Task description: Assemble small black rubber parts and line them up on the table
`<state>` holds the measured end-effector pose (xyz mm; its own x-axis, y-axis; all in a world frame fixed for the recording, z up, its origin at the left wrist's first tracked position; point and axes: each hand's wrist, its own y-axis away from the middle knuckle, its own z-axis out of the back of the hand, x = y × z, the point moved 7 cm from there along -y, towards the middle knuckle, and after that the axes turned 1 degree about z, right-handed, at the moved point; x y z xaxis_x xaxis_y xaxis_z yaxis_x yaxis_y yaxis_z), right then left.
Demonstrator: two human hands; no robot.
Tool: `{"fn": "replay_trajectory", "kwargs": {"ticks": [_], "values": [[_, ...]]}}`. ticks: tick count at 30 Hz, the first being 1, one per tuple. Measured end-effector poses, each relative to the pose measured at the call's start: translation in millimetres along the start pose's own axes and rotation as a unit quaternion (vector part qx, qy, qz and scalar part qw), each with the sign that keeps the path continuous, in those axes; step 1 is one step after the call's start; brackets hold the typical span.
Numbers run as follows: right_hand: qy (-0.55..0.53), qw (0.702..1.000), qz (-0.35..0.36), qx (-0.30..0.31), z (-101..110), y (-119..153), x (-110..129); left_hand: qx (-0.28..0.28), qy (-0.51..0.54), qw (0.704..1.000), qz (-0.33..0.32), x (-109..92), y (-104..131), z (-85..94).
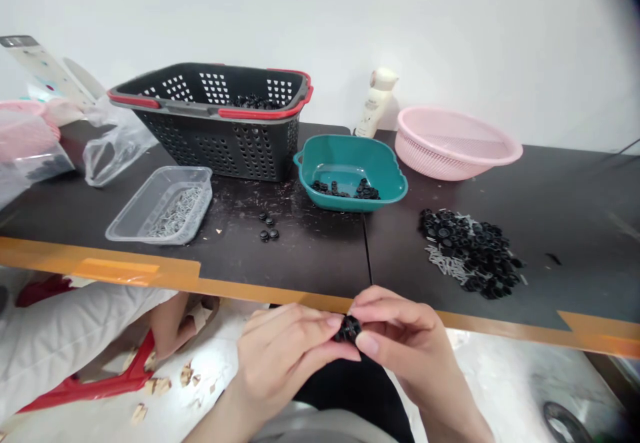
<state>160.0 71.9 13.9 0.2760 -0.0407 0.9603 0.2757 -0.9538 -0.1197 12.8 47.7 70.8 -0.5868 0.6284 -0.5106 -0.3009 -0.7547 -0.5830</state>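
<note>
Fingers of the left hand (285, 346) and of the right hand (403, 339) are closed together on a small black part (349, 329), which is in front of the green bowl (353, 173). Right of this bowl is a pile of black parts (473, 249), and left of it stands a black basket (215, 129).

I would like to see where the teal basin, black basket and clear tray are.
Teal basin (350, 153): head view, inside of back wall.
Black basket (200, 127): head view, upper front wall.
Clear tray (139, 212): head view, bare left part inside.
</note>
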Motion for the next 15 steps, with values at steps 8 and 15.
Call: {"fn": "replay_trajectory", "kwargs": {"ticks": [8, 15], "values": [[-0.030, 0.999, -0.035, 0.006, -5.4, 2.4, -2.1, -0.041, 0.001, 0.998, -0.039, -4.7, 1.9, 2.3], [-0.016, 0.998, -0.065, -0.015, -5.4, 5.6, -3.9, -0.086, 0.066, 0.992, -0.063, -4.2, -2.3, 7.2]]}}
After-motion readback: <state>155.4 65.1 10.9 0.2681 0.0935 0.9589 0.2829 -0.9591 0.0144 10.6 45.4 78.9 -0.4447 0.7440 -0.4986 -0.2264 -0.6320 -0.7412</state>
